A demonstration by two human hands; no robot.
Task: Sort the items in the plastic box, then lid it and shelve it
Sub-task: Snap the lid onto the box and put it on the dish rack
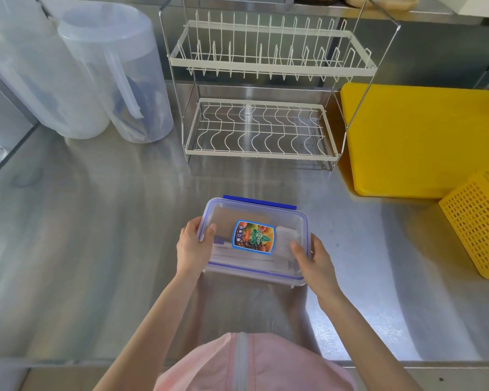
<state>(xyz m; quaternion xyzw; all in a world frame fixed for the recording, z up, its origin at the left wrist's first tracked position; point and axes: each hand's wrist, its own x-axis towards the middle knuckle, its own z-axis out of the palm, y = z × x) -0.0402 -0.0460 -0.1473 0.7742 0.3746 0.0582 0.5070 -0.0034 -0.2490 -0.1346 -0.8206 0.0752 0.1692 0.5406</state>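
With the lid point(254, 221) on, your left hand point(192, 249) and right hand point(312, 259) clamp the plastic box point(256, 270) ends, fingers point(211, 230) pressed on top, over the worktop point(96, 235) before the dish rack point(266, 128), likely for shelving

Bright, even daylight; streaking in soft glare across the steel counter point(96, 221) beyond the fingers point(209, 230) (faint shadows only beneath them), bending wide-angle at the edges, blurring slightly throughout.
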